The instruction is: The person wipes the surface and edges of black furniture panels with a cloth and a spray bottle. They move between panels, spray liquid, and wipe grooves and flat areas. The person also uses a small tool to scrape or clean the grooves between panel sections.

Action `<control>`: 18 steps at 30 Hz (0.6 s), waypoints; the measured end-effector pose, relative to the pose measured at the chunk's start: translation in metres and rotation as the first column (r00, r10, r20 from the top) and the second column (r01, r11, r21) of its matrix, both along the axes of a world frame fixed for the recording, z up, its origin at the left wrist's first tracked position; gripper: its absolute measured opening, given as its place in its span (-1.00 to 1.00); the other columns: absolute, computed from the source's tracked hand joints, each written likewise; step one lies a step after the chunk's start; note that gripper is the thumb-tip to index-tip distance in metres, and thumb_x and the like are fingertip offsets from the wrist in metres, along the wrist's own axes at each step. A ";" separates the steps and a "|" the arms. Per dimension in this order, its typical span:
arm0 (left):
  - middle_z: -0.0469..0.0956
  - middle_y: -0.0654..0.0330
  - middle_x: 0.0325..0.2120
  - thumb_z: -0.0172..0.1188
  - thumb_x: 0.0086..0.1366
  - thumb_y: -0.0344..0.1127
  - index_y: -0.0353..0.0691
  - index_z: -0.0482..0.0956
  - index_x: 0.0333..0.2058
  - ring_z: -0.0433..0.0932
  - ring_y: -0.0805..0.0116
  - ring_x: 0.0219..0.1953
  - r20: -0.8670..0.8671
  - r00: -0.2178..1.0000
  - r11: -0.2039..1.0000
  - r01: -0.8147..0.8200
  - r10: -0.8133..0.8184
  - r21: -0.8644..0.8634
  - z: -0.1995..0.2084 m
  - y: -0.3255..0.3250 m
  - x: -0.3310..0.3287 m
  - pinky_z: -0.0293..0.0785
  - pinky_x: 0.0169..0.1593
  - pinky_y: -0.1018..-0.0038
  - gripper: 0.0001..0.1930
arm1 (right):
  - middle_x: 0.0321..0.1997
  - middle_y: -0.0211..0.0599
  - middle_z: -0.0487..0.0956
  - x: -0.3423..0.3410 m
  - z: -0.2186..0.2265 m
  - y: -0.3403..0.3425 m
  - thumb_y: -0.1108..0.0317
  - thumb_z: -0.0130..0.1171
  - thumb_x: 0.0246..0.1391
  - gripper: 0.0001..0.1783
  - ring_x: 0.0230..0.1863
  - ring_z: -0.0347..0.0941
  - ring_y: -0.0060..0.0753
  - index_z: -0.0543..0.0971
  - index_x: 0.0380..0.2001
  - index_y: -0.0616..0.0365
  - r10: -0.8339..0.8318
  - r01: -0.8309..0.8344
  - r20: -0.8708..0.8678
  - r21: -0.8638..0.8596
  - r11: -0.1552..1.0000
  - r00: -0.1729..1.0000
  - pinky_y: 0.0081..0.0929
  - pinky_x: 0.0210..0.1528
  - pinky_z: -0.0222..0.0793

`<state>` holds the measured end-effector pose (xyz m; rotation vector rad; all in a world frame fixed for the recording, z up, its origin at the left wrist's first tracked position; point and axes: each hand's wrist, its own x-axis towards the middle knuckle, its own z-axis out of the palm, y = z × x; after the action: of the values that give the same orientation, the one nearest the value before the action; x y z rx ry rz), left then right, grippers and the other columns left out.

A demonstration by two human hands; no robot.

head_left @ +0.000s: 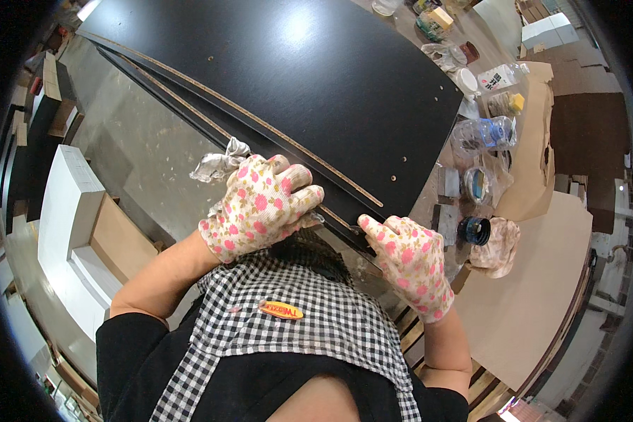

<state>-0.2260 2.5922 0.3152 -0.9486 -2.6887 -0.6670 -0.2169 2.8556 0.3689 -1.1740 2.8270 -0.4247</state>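
Observation:
Both my hands wear white gloves with a pink flower print. My left hand [264,204] is closed around a crumpled white rag [221,162] at the near edge of a lower black panel [288,172]. Some of the rag sticks out beyond the fingers. My right hand [408,260] is closed at the right end of that same edge, fingers curled under. A dark bit shows at its thumb tip, but what it grips is hidden. A large black panel [295,77] lies on top, set back slightly, with a raw particleboard edge and several small holes.
Plastic bottles [484,133], a black ring-shaped lid [473,230], and a stained cloth [496,246] stand along the right. Beside them lie brown cardboard [534,148] and a stack of beige boards [527,295]. White cabinet-like parts [70,232] sit on the floor at left.

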 end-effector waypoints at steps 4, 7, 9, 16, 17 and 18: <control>0.52 0.31 -0.25 0.42 -0.02 -0.01 0.02 0.63 -0.21 0.48 0.24 -0.23 -0.032 0.999 1.000 0.010 -0.010 0.000 -0.001 -0.001 -0.001 0.38 -0.21 0.27 -0.61 | -0.42 -0.38 0.44 -0.003 -0.002 0.000 0.44 0.16 -0.14 -0.49 -0.41 0.45 -0.37 0.57 0.00 0.10 0.019 -0.019 -0.022 0.005 1.000 1.000 -0.40 -0.44 0.40; 0.53 0.31 -0.27 0.43 -0.03 -0.01 0.01 0.63 -0.24 0.48 0.24 -0.24 -0.009 1.000 1.000 0.017 -0.017 0.021 -0.001 -0.002 -0.002 0.38 -0.22 0.28 -0.62 | -0.43 -0.38 0.45 -0.003 -0.003 0.001 0.45 0.17 -0.15 -0.48 -0.41 0.45 -0.37 0.57 0.01 0.10 0.019 -0.019 0.000 0.030 0.999 1.000 -0.39 -0.44 0.40; 0.53 0.31 -0.28 0.43 -0.04 -0.01 0.01 0.63 -0.25 0.49 0.24 -0.25 -0.003 1.000 1.000 0.022 -0.022 0.007 0.000 -0.002 -0.002 0.38 -0.22 0.28 -0.62 | -0.43 -0.38 0.45 -0.003 -0.002 0.004 0.46 0.17 -0.16 -0.47 -0.42 0.45 -0.36 0.57 0.01 0.11 0.028 -0.029 0.011 0.020 0.999 1.000 -0.39 -0.45 0.40; 0.47 0.29 -0.27 0.30 0.10 -0.09 0.00 0.57 -0.23 0.46 0.28 -0.17 0.036 0.999 1.000 0.024 -0.023 -0.010 0.004 -0.003 -0.002 0.41 -0.16 0.32 -0.72 | -0.44 -0.35 0.45 -0.005 -0.003 0.011 0.48 0.20 -0.17 -0.45 -0.45 0.45 -0.32 0.57 0.02 0.15 0.056 -0.048 0.070 -0.115 0.992 0.996 -0.37 -0.47 0.39; 0.49 0.30 -0.28 0.35 0.05 -0.07 0.00 0.59 -0.25 0.47 0.27 -0.19 0.026 0.999 1.000 0.021 -0.021 -0.006 0.004 -0.003 -0.002 0.40 -0.17 0.31 -0.69 | -0.48 -0.34 0.43 -0.006 -0.005 0.011 0.50 0.22 -0.14 -0.48 -0.50 0.42 -0.32 0.58 0.02 0.15 0.047 -0.036 0.101 -0.106 0.994 0.994 -0.38 -0.49 0.35; 0.51 0.31 -0.28 0.40 0.00 -0.05 0.00 0.61 -0.26 0.48 0.26 -0.22 0.016 1.000 1.000 0.018 -0.018 -0.002 0.003 -0.003 -0.002 0.38 -0.19 0.30 -0.66 | -0.53 -0.34 0.40 -0.007 -0.007 0.011 0.53 0.25 -0.11 -0.50 -0.54 0.39 -0.31 0.58 0.01 0.14 0.042 -0.029 0.091 -0.139 0.990 0.995 -0.38 -0.52 0.32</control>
<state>-0.2281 2.5888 0.3185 -0.9736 -2.6984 -0.6791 -0.2238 2.8668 0.3617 -1.1922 2.7307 -0.6641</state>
